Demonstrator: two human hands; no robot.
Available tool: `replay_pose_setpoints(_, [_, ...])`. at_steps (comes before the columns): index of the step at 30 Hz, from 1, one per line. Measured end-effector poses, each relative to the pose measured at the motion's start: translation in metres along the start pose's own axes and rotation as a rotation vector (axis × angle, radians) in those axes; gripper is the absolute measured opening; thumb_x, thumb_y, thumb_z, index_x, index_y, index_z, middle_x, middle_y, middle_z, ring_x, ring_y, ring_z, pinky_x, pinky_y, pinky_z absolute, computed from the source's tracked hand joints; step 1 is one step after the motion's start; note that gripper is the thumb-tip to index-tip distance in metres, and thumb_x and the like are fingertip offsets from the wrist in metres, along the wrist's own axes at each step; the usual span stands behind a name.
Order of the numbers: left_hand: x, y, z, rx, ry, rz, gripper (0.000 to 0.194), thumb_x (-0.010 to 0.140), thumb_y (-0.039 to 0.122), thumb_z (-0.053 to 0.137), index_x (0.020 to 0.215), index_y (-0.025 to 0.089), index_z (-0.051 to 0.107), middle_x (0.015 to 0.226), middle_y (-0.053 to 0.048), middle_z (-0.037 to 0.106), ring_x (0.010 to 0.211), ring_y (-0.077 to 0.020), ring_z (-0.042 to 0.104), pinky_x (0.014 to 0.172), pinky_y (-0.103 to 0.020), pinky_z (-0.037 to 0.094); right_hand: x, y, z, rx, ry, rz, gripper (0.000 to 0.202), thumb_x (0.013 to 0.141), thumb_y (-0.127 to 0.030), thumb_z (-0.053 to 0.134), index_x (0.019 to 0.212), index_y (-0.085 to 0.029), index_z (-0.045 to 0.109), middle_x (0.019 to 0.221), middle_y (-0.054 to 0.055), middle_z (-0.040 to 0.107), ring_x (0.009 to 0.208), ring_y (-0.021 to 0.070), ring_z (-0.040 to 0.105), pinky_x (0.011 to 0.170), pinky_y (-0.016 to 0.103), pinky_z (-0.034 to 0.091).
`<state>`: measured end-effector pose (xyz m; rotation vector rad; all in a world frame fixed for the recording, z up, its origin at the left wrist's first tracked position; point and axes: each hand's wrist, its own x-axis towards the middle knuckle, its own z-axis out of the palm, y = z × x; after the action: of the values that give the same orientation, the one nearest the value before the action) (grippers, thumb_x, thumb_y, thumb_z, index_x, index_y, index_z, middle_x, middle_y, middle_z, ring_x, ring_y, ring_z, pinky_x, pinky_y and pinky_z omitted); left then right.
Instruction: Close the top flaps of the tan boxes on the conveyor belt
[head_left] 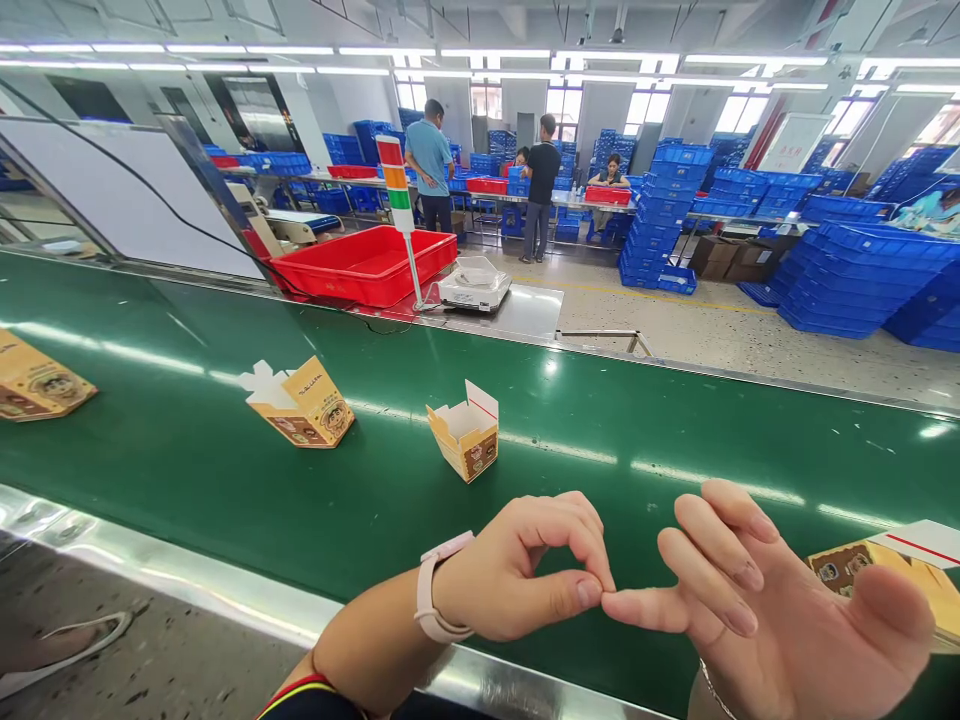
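My left hand (529, 565), with a pale pink watch band on its wrist, is closed in a pinch. Its thumb and index finger meet on the tip of my right hand's little finger. The palm of my right hand (787, 610) faces me, its other fingers loosely curled and apart, with nothing in it. Just beyond my left hand, a small open-topped printed carton (466, 440) stands on the green conveyor belt (570, 400). Partly behind my right hand is another yellow carton (900, 570) with a white flap bearing a red line.
Farther left on the belt are an open carton (304, 405) and a carton cut off by the frame (41, 380). Across the belt stand a red bin (367, 265), a signal light (395, 185) and a white scale (474, 285). Blue crates (664, 215) and several people are behind.
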<state>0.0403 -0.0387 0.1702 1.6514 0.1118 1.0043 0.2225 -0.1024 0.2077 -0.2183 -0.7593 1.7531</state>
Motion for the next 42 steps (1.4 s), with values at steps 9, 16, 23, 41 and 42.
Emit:
replay_pose_setpoints(9, [-0.01,0.003,0.007,0.556,-0.023,0.25,0.009,0.09,0.02,0.056,0.083,0.021,0.06,0.072,-0.002,0.068,0.082,-0.0195,0.055,0.076,-0.035,0.036,-0.005,0.011,0.002,0.027,0.002,0.054,0.035,0.073,-0.049,0.071,0.086,-0.024,0.05,0.075,-0.006,0.037,0.059,0.011,0.036,0.086,0.061,0.053])
replay_pose_setpoints(16, [-0.006,-0.023,0.025,0.532,-0.067,0.268,0.008,0.075,0.015,0.05,0.076,0.021,0.045,0.068,0.0,0.059,0.071,-0.0162,0.051,0.07,-0.034,0.032,-0.012,0.014,-0.006,-0.094,-0.043,0.038,0.032,0.078,-0.052,0.067,0.087,-0.026,0.05,0.072,-0.006,0.033,0.055,0.0111,0.03,0.07,0.049,0.059])
replay_pose_setpoints(23, [-0.012,-0.017,0.009,0.541,0.099,0.237,0.013,0.088,0.013,0.034,0.081,0.023,0.03,0.073,-0.001,0.052,0.07,-0.0171,0.047,0.069,-0.035,0.038,0.01,0.035,-0.021,-0.777,0.131,-0.534,0.017,0.093,-0.035,0.056,0.08,-0.026,0.053,0.067,-0.003,0.042,0.06,0.0145,0.044,0.054,0.025,0.048])
replay_pose_setpoints(41, [-0.008,-0.061,0.014,1.195,0.516,0.689,0.055,0.056,-0.012,0.046,0.095,0.027,0.044,0.137,-0.003,0.041,0.127,-0.021,0.038,0.096,-0.037,0.041,0.042,0.068,-0.057,-1.523,0.322,-0.418,0.031,0.083,-0.025,0.051,0.054,-0.021,0.038,0.06,-0.004,0.039,0.049,0.0101,0.038,0.041,0.02,0.031])
replay_pose_setpoints(42, [-0.008,-0.061,0.014,1.199,0.512,0.688,0.055,0.057,-0.011,0.047,0.096,0.027,0.044,0.136,-0.003,0.042,0.126,-0.0214,0.038,0.095,-0.037,0.041,0.042,0.068,-0.056,-1.502,0.315,-0.419,0.032,0.083,-0.026,0.051,0.054,-0.021,0.037,0.06,-0.004,0.037,0.049,0.0102,0.037,0.041,0.02,0.03])
